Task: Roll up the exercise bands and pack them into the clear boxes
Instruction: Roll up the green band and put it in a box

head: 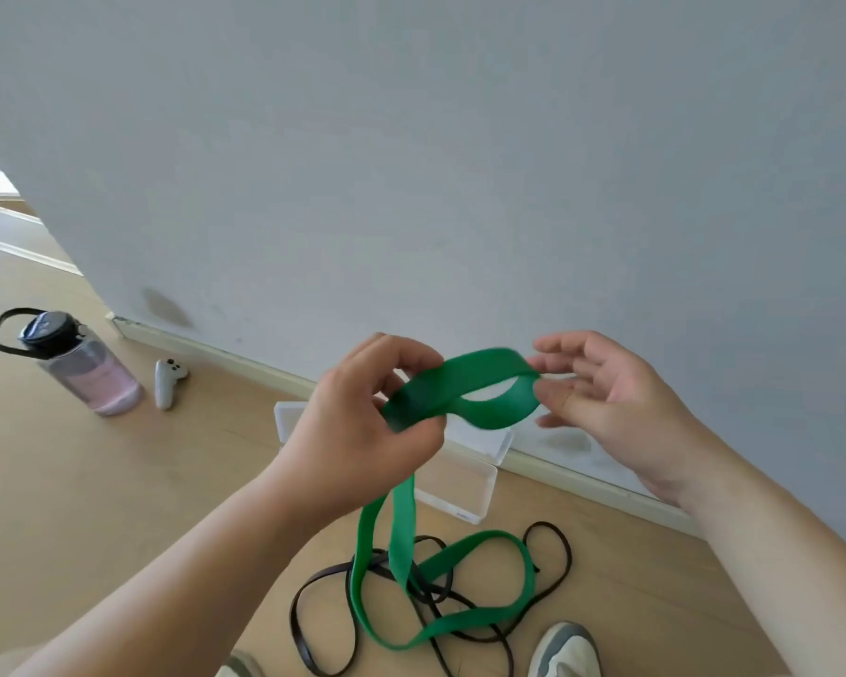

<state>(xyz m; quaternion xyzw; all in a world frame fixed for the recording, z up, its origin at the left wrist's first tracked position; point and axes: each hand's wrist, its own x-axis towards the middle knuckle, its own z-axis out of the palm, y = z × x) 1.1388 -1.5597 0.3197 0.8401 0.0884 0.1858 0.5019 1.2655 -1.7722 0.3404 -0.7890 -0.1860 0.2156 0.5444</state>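
wall [460, 163]: behind everything, meeting the floor [118, 481] on a line from far left to near right.
bottle [84, 364]: standing on the floor, far left, before the wall's corner.
controller [167, 381]: on the floor just right of the bottle.
boxes [465, 486]: two on the floor against the wall, touching, partly behind the left hand [362, 432].
band [484, 368]: its top loop is between the hands and above the boxes. The left hand grips its left end, with the right hand [611, 403] just beside its right end. The rest hangs to the floor.
thin bands [431, 596]: tangled on the floor before the boxes, under the band's lower loop.
shoe [565, 649]: bottom edge, right of the thin bands.
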